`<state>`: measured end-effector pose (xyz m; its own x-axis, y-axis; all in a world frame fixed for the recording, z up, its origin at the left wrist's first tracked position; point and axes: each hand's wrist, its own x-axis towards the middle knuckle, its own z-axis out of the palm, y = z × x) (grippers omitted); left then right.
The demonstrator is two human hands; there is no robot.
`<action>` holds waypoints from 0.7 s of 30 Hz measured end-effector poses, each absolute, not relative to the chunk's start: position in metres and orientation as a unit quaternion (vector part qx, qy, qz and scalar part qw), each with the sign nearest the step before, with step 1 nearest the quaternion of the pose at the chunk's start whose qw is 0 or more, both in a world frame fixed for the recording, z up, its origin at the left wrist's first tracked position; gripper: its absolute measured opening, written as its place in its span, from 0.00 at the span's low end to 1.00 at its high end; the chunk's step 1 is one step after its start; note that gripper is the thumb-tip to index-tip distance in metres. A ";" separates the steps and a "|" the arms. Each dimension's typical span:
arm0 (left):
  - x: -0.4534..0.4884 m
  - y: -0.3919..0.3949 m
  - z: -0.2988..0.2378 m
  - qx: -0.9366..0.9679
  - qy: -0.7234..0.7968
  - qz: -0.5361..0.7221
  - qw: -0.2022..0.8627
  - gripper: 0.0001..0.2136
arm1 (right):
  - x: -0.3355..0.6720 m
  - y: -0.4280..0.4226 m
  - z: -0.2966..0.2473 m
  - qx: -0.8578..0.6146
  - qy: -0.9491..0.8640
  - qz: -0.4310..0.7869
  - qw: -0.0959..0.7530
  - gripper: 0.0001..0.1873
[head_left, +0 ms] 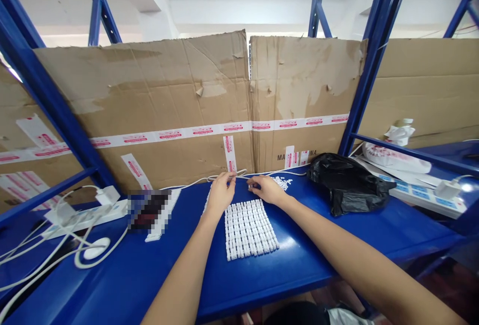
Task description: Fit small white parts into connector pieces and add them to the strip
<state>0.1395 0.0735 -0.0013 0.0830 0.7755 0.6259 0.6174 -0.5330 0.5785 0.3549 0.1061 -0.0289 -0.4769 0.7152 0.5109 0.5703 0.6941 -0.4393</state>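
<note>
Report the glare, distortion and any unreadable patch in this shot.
In the head view, glare whitens the table right of the white strips; the posts splay outward toward the top, probably lens distortion; a pixelated patch left of the left hand hides what is beneath.

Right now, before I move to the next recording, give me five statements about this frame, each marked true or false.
1. White segmented strips lie side by side on the blue table. True.
2. The black plastic bag lies left of the left hand. False: it lies right of both hands.
3. The right hand is nearer the bag than the left. True.
4. The cardboard panels are bare of tape. False: red-and-white printed tape crosses them.
5. The strips are white. True.
</note>
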 end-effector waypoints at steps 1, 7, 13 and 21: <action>0.139 0.073 -0.004 0.735 0.472 0.478 0.093 0.10 | 0.353 0.104 -0.028 -0.374 -0.836 0.125 0.381 0.11; 0.146 0.063 -0.010 0.761 0.395 0.476 0.195 0.18 | 0.343 0.085 -0.023 -0.286 -0.762 0.278 0.510 0.15; 0.152 0.056 -0.011 0.751 0.398 0.495 0.182 0.15 | 0.338 0.078 -0.021 -0.257 -0.727 0.370 0.519 0.15; 0.156 0.047 -0.008 0.764 0.423 0.483 0.058 0.11 | 0.328 0.073 -0.023 -0.326 -0.695 0.319 0.555 0.14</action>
<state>0.1556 0.0468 -0.0082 0.1754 0.7026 0.6896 0.5901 -0.6357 0.4976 0.3276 0.0727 -0.0229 -0.1704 0.8079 0.5642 0.0986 0.5837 -0.8060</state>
